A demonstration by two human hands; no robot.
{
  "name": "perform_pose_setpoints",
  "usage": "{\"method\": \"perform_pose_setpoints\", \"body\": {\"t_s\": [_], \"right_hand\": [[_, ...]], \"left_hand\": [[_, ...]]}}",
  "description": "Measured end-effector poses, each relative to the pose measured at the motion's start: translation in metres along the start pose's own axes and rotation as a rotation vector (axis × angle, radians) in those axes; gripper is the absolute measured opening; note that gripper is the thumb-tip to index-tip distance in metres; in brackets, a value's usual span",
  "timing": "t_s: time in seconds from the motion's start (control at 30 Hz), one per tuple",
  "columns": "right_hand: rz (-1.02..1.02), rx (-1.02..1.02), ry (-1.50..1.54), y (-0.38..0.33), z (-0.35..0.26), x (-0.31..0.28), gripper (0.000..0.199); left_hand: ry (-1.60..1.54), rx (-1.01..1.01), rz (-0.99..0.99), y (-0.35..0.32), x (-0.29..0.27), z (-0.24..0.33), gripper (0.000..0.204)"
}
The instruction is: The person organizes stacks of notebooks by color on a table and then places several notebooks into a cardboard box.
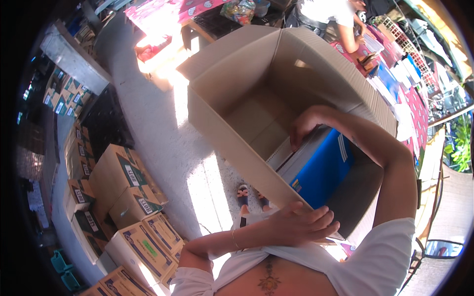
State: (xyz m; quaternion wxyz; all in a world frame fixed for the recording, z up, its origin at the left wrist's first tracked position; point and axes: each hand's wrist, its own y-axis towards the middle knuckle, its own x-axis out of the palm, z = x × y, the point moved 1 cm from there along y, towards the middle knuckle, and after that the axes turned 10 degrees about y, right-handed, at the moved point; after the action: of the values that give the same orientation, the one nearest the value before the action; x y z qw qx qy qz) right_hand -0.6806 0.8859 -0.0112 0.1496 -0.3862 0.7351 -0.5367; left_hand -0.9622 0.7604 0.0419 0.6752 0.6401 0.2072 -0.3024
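Note:
A large open cardboard box (232,163) tilts in front of me, its flaps raised. Inside, toward the near right, lies a stack topped by a blue notebook (323,170) with white stripes. Beside it shows the edge of a spiral-bound notebook (282,152). My right hand (308,126) reaches into the box, fingers bent down over the far edge of the stack; its fingertips are partly hidden. My left hand (301,224) is curled over the box's near edge, close to the blue notebook's lower corner.
Stacked cartons (143,246) stand on the floor to my left. A person in a white top (335,19) works at a pink-covered table (414,113) bearing books and papers. Another pink-covered table (163,15) stands far left. Sunlight falls across the concrete floor (153,118).

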Motion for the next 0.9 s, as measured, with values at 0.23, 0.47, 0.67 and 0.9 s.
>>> {"method": "perform_pose_setpoints", "body": {"t_s": [0.23,0.47,0.67,0.9], "right_hand": [[0.081,0.030,-0.103,-0.004,-0.006,0.007,0.037],[0.360,-0.021,-0.457,0.008,-0.015,0.020,0.041],[0.410,-0.045,-0.384,0.012,-0.010,0.017,0.043],[0.393,-0.118,-0.396,0.038,0.010,0.001,0.046]], "left_hand": [[0.017,0.102,0.096,-0.004,0.013,-0.010,0.033],[-0.004,0.170,0.088,0.001,0.008,-0.025,0.033],[0.001,0.138,0.134,-0.001,0.013,-0.022,0.033],[-0.014,0.169,0.136,0.005,0.013,-0.024,0.032]]}}
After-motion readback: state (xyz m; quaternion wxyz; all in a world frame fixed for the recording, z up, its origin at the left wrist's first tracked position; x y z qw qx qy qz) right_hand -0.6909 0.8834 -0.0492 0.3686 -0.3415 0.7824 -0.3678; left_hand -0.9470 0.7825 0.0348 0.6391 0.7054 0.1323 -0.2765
